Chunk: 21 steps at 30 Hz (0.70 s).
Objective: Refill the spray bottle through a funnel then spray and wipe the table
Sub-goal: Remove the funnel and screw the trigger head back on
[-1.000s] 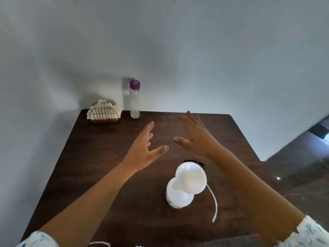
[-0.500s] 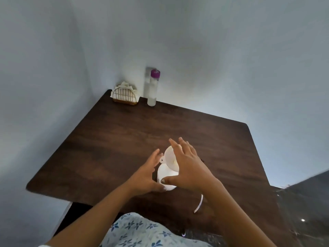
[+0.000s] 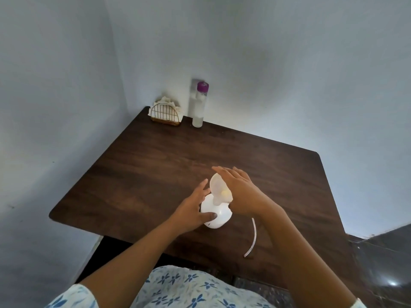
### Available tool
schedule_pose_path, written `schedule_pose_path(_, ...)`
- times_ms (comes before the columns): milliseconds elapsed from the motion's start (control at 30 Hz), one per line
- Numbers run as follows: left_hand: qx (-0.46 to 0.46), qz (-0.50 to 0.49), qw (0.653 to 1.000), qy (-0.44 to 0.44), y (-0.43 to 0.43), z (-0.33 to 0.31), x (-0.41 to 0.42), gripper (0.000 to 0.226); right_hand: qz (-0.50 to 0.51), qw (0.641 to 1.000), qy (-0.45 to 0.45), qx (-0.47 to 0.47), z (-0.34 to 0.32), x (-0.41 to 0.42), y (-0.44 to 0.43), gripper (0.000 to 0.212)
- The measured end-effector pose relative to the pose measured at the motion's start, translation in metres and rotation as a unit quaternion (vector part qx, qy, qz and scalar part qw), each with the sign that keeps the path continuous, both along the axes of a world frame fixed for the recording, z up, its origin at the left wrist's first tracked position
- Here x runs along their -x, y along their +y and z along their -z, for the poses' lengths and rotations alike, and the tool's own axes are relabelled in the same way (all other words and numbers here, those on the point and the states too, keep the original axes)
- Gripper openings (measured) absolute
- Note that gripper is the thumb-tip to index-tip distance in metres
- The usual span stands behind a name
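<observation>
**Funnel steadied on the spray bottle before filling**

The dark wooden surface [image 3: 155, 165] is set into a corner of pale walls, and everything is placed here relative to the white spray bottle [image 3: 216, 215], which stands on it toward the near edge. The bottle is open at the neck, and a translucent funnel [image 3: 219, 188] is seated in that opening, tilted rather than upright.

The left hand [image 3: 192, 211] is wrapped round the left flank of the bottle, its grip closed on the body with the thumb laid across the front, presumably so that the light bottle is kept from tipping. The right hand [image 3: 241, 192] is laid against the right side of the funnel with fingers extended and apart. Whether the funnel is actually pinched cannot be told, since the thumb is hidden behind it; the pose looks like one for straightening it in the neck.

Far beyond the bottle, in the back corner, a tall clear bottle with a purple cap [image 3: 198, 103] is stood against the wall, capped and out of reach; it is judged to be the refill supply. Just left of it a wire holder of napkins [image 3: 165, 114] is kept, likely for the wiping. Near right of the spray bottle a thin white dip tube [image 3: 252, 238] lies loose on the surface; the spray head is not clearly seen.
</observation>
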<state>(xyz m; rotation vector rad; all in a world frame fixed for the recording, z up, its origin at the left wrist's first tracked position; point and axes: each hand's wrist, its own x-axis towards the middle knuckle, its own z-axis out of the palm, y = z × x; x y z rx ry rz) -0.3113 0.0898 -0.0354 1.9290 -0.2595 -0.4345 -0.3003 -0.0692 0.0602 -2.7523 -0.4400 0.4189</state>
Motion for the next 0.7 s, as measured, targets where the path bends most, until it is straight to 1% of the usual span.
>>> schedule_pose_path(67, 0.015, 0.005, 1.0, -0.005, 0.0, -0.001, -0.001, 0.088, -0.018, 1.0, 0.015, -0.009, 0.0, 0.001, -0.003, 0.097)
schedule_pose_path(133, 0.038, 0.007, 0.999, -0.007, -0.001, -0.003, -0.001, 0.086, 0.0, 0.999, 0.025, -0.022, 0.001, 0.006, -0.004, 0.101)
schedule_pose_path(200, 0.063, 0.008, 0.998, -0.009, 0.0, -0.005, -0.003, 0.084, 0.056, 0.998, 0.008, -0.024, 0.001, 0.011, 0.002, 0.104)
schedule_pose_path(267, 0.07, 0.005, 0.997, -0.022, -0.001, -0.004, -0.005, 0.077, 0.125, 0.992, -0.026, -0.008, 0.003, 0.014, 0.01, 0.105)
schedule_pose_path(333, 0.097, -0.025, 0.995, -0.025, -0.003, -0.001, -0.009, 0.069, 0.175, 0.983, -0.048, -0.002, 0.005, 0.014, 0.015, 0.104)
schedule_pose_path(400, 0.123, -0.065, 0.99, -0.027, -0.005, 0.001, -0.011, 0.065, 0.202, 0.978, -0.04, -0.024, 0.008, 0.015, 0.014, 0.103)
schedule_pose_path(467, 0.117, -0.078, 0.989, -0.041, -0.007, 0.004, -0.013, 0.064, 0.215, 0.975, -0.014, -0.051, 0.008, 0.015, 0.008, 0.1)
schedule_pose_path(600, 0.071, -0.05, 0.996, -0.033, -0.011, 0.008, -0.017, 0.064, 0.189, 0.978, 0.01, -0.084, 0.002, 0.015, -0.004, 0.078)
schedule_pose_path(633, 0.052, -0.04, 0.997, -0.031, -0.013, 0.009, -0.018, 0.063, 0.188, 0.978, 0.019, -0.09, 0.0, 0.014, -0.007, 0.079)
schedule_pose_path(700, 0.016, -0.022, 0.999, -0.023, -0.019, 0.01, -0.019, 0.061, 0.209, 0.972, 0.042, -0.099, 0.0, 0.013, -0.012, 0.097)
